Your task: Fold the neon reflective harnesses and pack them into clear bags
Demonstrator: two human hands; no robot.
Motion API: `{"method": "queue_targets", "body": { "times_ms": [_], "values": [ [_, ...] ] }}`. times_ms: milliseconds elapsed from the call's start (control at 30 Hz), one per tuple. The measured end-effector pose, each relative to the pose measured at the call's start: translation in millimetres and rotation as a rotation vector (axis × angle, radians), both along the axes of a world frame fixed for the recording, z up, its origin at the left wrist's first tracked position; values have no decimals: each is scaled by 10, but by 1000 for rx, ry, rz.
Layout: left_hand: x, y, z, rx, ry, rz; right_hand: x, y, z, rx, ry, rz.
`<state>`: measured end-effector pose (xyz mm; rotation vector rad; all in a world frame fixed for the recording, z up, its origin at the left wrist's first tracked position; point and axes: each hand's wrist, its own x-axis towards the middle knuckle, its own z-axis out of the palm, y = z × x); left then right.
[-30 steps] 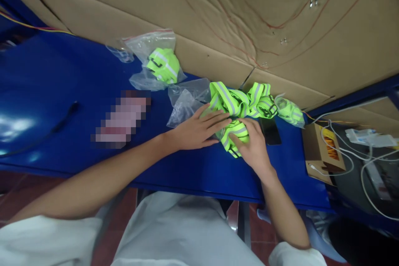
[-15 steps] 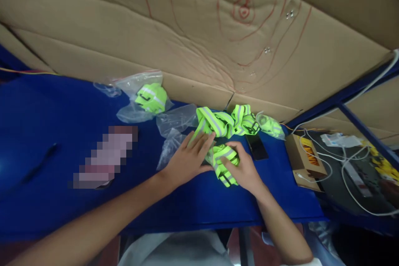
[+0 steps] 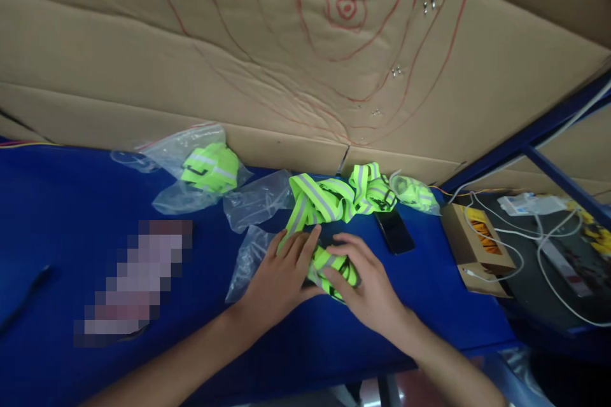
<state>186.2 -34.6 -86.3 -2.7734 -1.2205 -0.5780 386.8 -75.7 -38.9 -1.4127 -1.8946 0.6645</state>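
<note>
A folded bundle of neon-yellow reflective strap lies between my two hands, low in the middle of the table. My right hand is closed round its right side, thumb on top. At the bundle's left end, my left hand is curled, apparently round the edge of a clear bag that is mostly hidden by the fingers. Just beyond my hands lies a loose neon strap, with another strap bundle to its right. Flat clear bags rest left of the loose strap.
A bagged neon bundle sits at the back left, another at the back right. A black phone lies right of my hands. Farther right are an open cardboard box and white cables. Cardboard walls the back.
The view has shifted. The bundle has turned and more of it is covered by my right hand, which now sits closer to my left hand.
</note>
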Motion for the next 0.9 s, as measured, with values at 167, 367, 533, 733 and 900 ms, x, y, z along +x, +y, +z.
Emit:
{"method": "queue_targets", "body": {
  "times_ms": [167,367,533,733,900],
  "values": [
    [-29,37,-3,-27,1,-70,48,41,-23,-114,124,25],
    [-144,49,20,-169,-46,-107,130,201,-224,-377,382,-132],
    [-93,-65,75,-165,13,-188,77,114,-198,-378,382,-71],
    [-95,-90,146,-222,-26,-180,115,-48,-33,-247,281,-52],
    [-114,-42,154,-226,-67,-138,184,-49,64,-225,168,-18]
  ]
}}
